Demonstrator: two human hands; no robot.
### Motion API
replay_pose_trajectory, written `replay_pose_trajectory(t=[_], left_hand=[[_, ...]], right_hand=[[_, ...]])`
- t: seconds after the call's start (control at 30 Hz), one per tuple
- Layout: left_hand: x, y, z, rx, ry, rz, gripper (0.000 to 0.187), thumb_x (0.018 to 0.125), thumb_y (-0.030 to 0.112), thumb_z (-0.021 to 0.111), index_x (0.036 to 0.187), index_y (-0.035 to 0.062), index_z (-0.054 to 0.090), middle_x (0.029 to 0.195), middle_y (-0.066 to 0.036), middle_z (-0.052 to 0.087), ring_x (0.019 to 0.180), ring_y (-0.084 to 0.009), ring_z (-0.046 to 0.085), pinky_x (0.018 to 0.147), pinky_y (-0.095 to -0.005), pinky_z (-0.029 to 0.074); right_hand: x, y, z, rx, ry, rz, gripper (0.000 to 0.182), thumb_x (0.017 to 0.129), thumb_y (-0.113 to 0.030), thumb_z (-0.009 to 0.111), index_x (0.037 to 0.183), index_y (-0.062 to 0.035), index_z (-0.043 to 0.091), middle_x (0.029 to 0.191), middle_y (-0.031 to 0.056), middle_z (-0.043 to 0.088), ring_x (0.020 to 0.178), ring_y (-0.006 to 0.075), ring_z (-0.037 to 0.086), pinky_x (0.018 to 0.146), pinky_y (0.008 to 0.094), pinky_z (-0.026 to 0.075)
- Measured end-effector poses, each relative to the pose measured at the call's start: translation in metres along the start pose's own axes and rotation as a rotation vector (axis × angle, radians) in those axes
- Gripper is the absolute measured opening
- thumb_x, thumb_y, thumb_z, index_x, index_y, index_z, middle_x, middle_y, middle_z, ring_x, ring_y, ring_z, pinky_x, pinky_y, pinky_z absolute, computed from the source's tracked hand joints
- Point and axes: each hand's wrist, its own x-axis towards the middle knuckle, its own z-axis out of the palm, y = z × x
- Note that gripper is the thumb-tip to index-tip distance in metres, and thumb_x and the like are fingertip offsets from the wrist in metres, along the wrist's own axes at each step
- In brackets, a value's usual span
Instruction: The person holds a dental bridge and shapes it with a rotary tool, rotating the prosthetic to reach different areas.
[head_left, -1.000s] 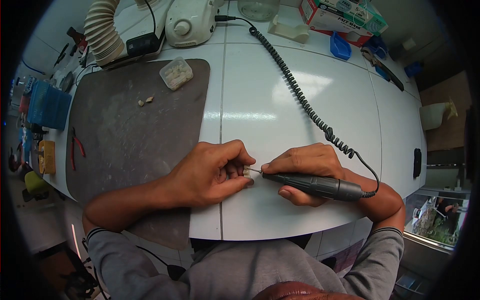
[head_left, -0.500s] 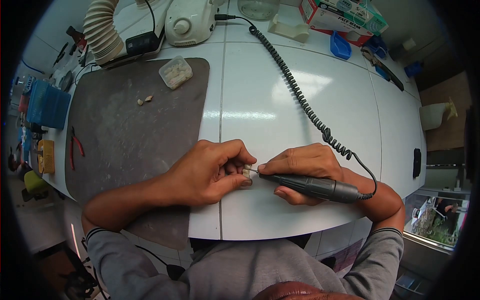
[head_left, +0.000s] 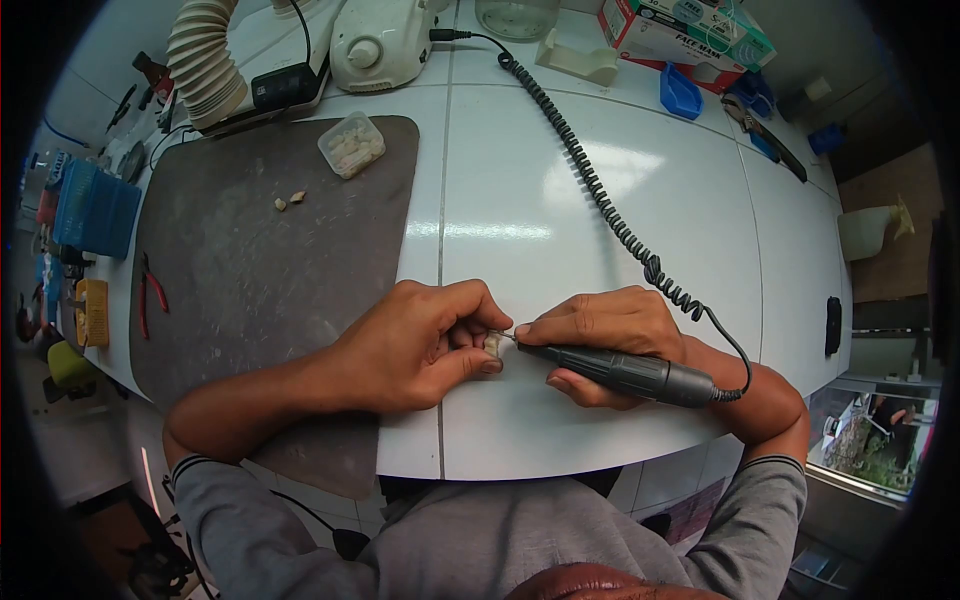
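Observation:
My left hand (head_left: 425, 345) is closed, pinching a small cream-coloured piece (head_left: 492, 346) between thumb and fingers. Most of that piece is hidden by the fingertips. In my right hand (head_left: 610, 325) lies a black rotary handpiece (head_left: 630, 373), gripped like a pen and pointing left. Its thin metal bit (head_left: 507, 335) reaches right up to the cream piece. From the handpiece's rear end a coiled black cord (head_left: 610, 205) runs up to a white control unit (head_left: 382, 45) with a round knob.
A grey mat (head_left: 270, 240) covers the table's left side, with a clear tub (head_left: 352, 146) of pale pieces and two loose bits (head_left: 290, 201) on it. Red-handled pliers (head_left: 150, 297) lie at its left edge. A ribbed hose (head_left: 207, 65) and a face mask box (head_left: 685, 40) stand behind.
The cream piece has turned slightly in my left fingers, and the bit now sits a little higher against it. Both arms stay in place.

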Motion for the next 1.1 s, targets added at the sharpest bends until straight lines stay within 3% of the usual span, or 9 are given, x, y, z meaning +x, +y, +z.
replay_pose_trajectory(t=[0.13,0.23,0.33,0.43,0.73,0.83,1.1], left_hand=[[0.0,0.002,-0.001,0.017,-0.001,-0.005,0.032,0.092,0.006,0.082,0.12,-0.0025,0.069,0.093,-0.01,0.078,0.075,-0.0108,0.072,0.064,-0.0249,0.055],[0.001,0.008,-0.002,-0.026,-0.02,-0.072,0.03,0.092,0.008,0.08,0.116,-0.0048,0.069,0.089,-0.014,0.076,0.082,-0.0211,0.075,0.074,-0.0322,0.059],[0.001,0.007,-0.002,-0.022,-0.01,-0.06,0.03,0.092,0.008,0.081,0.116,-0.005,0.068,0.09,-0.015,0.076,0.082,-0.0214,0.075,0.074,-0.0324,0.059],[0.0,0.002,0.0,0.024,0.003,-0.001,0.032,0.091,0.005,0.082,0.12,-0.0024,0.069,0.09,-0.008,0.076,0.072,-0.0086,0.069,0.061,-0.0237,0.053],[0.0,-0.001,0.001,0.013,0.01,0.02,0.033,0.092,0.006,0.081,0.121,-0.0021,0.069,0.089,-0.007,0.076,0.07,-0.0084,0.068,0.06,-0.0237,0.053],[0.001,0.01,-0.003,-0.015,-0.018,-0.077,0.029,0.093,0.008,0.079,0.116,-0.0052,0.068,0.09,-0.015,0.076,0.082,-0.0234,0.075,0.075,-0.0337,0.059],[0.001,0.008,-0.001,-0.006,-0.009,-0.054,0.029,0.093,0.008,0.08,0.116,-0.0052,0.068,0.089,-0.015,0.075,0.082,-0.023,0.075,0.075,-0.0335,0.059]], right_hand=[[-0.001,0.001,0.0,0.042,-0.024,0.011,0.036,0.088,-0.011,0.08,0.12,0.0041,0.075,0.094,0.0175,0.079,0.078,0.028,0.08,0.068,0.0346,0.066],[-0.001,0.0,0.001,0.029,-0.011,0.02,0.035,0.088,-0.012,0.08,0.119,0.0041,0.075,0.093,0.0171,0.079,0.077,0.0275,0.08,0.067,0.0346,0.066],[0.0,0.0,0.0,0.029,-0.02,0.01,0.034,0.089,-0.013,0.081,0.118,0.0042,0.075,0.093,0.0169,0.079,0.077,0.0273,0.08,0.067,0.0346,0.066],[0.0,0.001,0.0,0.03,-0.026,0.005,0.034,0.089,-0.014,0.081,0.117,0.0041,0.075,0.092,0.0168,0.079,0.076,0.0271,0.08,0.067,0.0346,0.066],[-0.003,0.001,-0.001,0.035,-0.067,0.051,0.035,0.09,-0.017,0.079,0.119,0.0035,0.076,0.098,0.0196,0.081,0.082,0.0296,0.082,0.074,0.036,0.068],[-0.001,-0.001,-0.002,0.034,-0.051,0.055,0.035,0.09,-0.016,0.079,0.118,0.004,0.076,0.098,0.0199,0.081,0.082,0.0296,0.082,0.074,0.0361,0.068],[-0.002,0.0,0.0,0.046,-0.038,0.047,0.034,0.09,-0.016,0.079,0.117,0.0043,0.077,0.099,0.0204,0.081,0.083,0.0298,0.082,0.075,0.0367,0.068]])
